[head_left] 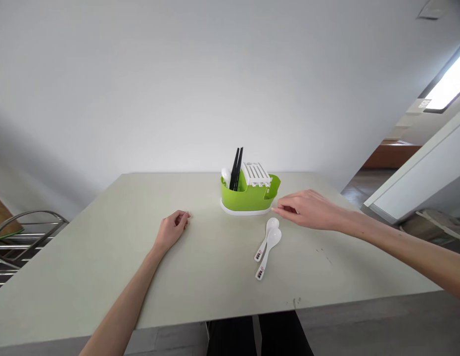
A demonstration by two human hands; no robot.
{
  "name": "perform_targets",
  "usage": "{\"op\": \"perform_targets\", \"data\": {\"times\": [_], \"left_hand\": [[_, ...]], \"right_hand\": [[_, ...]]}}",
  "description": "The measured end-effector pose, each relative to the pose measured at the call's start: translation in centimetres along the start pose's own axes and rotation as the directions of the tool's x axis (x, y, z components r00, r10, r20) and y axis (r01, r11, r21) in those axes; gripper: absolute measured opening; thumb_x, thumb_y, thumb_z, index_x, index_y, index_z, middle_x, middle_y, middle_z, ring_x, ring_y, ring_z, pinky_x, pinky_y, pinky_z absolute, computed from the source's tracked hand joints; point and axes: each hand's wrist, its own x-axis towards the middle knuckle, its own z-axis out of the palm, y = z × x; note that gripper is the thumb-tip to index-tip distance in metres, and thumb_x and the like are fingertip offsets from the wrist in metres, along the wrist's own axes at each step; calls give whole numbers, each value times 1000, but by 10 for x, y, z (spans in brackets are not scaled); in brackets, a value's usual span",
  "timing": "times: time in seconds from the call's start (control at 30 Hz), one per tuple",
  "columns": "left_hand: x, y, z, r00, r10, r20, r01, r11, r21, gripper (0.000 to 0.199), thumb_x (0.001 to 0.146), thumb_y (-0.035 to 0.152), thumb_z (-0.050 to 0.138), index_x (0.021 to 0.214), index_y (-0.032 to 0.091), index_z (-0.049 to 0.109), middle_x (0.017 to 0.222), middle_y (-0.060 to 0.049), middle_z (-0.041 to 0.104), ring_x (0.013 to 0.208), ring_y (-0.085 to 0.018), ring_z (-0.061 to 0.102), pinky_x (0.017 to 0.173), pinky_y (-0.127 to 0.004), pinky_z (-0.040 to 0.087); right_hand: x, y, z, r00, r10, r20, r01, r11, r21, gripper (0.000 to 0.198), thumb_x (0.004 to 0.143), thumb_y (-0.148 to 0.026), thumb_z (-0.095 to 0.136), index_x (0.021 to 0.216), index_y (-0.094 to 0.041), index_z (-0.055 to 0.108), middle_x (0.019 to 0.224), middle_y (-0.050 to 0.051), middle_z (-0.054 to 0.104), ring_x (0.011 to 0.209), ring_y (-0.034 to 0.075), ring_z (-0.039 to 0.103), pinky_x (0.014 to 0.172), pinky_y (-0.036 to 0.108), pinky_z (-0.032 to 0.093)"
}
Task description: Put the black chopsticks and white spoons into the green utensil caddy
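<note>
A green cutlery holder (pixel 245 200) with a white base and a white slotted top stands toward the back of the table. Its left compartment holds black chopsticks (pixel 236 170) and a white spoon (pixel 226 175), both upright. In front of it lie two white spoons, the nearer spoon (pixel 269 250) partly over the other spoon (pixel 270 226); their handles point toward me. My right hand (pixel 306 210) hovers beside the holder's right end, thumb and fingers slightly apart with nothing visible between them. My left hand (pixel 172 229) rests on the table, fingers loosely curled in and nothing showing in them.
The pale table (pixel 200 287) reaches back to a plain wall (pixel 178 89). A metal rack (pixel 25 237) is past the table's left edge. On the right, beyond the wall's end, there is a white panel (pixel 419 168) and another room. My legs are below the front edge.
</note>
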Motion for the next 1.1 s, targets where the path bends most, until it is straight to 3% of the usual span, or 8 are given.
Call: {"op": "perform_targets", "data": {"times": [0.2, 0.33, 0.43, 0.6, 0.73, 0.87, 1.0, 1.1], "left_hand": [[2, -3, 2, 1000, 3, -20, -2, 1000, 18, 41, 96, 60, 51, 91, 25, 72, 78, -1, 73, 71, -19, 63, 70, -29, 48], [2, -3, 2, 1000, -10, -17, 10, 1000, 18, 41, 95, 61, 51, 92, 25, 72, 79, -2, 74, 71, -19, 63, 70, -29, 48], [1, -2, 2, 1000, -11, -18, 12, 1000, 22, 41, 95, 61, 51, 93, 25, 71, 79, -2, 74, 72, -19, 63, 70, -30, 48], [1, -1, 3, 1000, -5, -21, 5, 1000, 26, 41, 95, 60, 50, 93, 24, 71, 79, -2, 73, 72, -19, 63, 72, -30, 49], [1, -1, 2, 1000, 2, -21, -1, 1000, 26, 42, 95, 60, 50, 93, 24, 71, 78, -1, 73, 71, -19, 63, 72, -29, 48], [0, -1, 2, 1000, -13, -17, 13, 1000, 26, 41, 96, 59, 51, 93, 24, 72, 76, 0, 71, 71, -18, 61, 70, -28, 47], [-1, 0, 1, 1000, -14, -19, 14, 999, 34, 41, 96, 59, 50, 93, 24, 72, 74, 0, 70, 69, -18, 59, 69, -28, 46], [-1, 1, 1, 1000, -4, -20, 4, 999, 36, 41, 96, 58, 50, 93, 23, 72, 75, 0, 71, 69, -18, 60, 69, -29, 47]], "right_hand": [[-23, 34, 50, 972, 201, 119, -218, 963, 159, 27, 92, -53, 61, 85, -29, 68, 83, 5, 78, 72, 26, 69, 64, 36, 42], [-22, 45, 84, 925, 267, 271, -361, 842, 401, 35, 88, -61, 66, 97, -27, 69, 101, 6, 81, 65, 22, 73, 59, 34, 50], [-18, 44, 100, 902, 249, 353, -412, 740, 531, 40, 85, -64, 68, 89, -24, 68, 97, 8, 82, 65, 21, 73, 53, 32, 52], [-17, 39, 106, 891, 203, 405, -425, 684, 593, 39, 86, -60, 66, 77, -23, 64, 86, 7, 79, 71, 22, 74, 58, 31, 54], [-19, 37, 89, 891, 155, 427, -411, 677, 611, 42, 85, -63, 68, 80, -22, 64, 87, 7, 78, 76, 21, 74, 61, 30, 54], [-11, 30, 49, 919, 149, 364, -348, 742, 574, 44, 90, -64, 64, 86, -20, 63, 85, 8, 77, 76, 20, 72, 65, 30, 53], [9, 9, -4, 969, 216, 120, -247, 838, 486, 39, 98, -60, 55, 87, -23, 59, 82, 5, 76, 68, 17, 68, 65, 29, 49], [29, -13, -39, 945, 267, -189, -201, 930, 307, 31, 103, -49, 50, 88, -24, 59, 83, 3, 76, 68, 18, 66, 65, 30, 44]]}}
